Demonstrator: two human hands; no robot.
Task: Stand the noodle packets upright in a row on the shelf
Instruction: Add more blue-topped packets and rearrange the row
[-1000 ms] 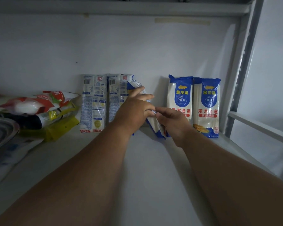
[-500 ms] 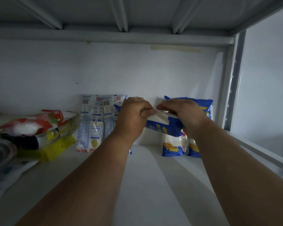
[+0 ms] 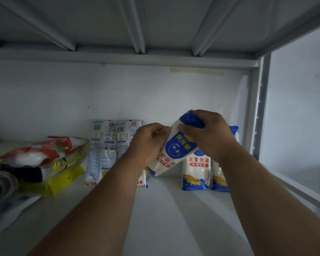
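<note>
A blue-and-white noodle packet (image 3: 175, 146) is held tilted in the air, its top up to the right and its bottom down to the left just above the shelf. My left hand (image 3: 148, 143) grips its left edge and my right hand (image 3: 207, 133) grips its blue top. Behind it two matching packets (image 3: 195, 172) (image 3: 220, 178) stand upright against the back wall on the right. Further left, two pale packets (image 3: 100, 150) (image 3: 123, 137) stand back side out, and the bottom of another packet (image 3: 141, 182) shows under my left forearm.
The white shelf (image 3: 174, 218) stretches toward me between my arms. On the left lies a heap of red, white and yellow bags (image 3: 44, 159) beside a metal bowl (image 3: 0, 185). A steel upright (image 3: 260, 115) and a side rail (image 3: 303, 191) close the right end.
Both hands have lifted the packet off the shelf and turned it, from lying low and sideways to front side out with its blue top raised to the right. The camera has tilted up.
</note>
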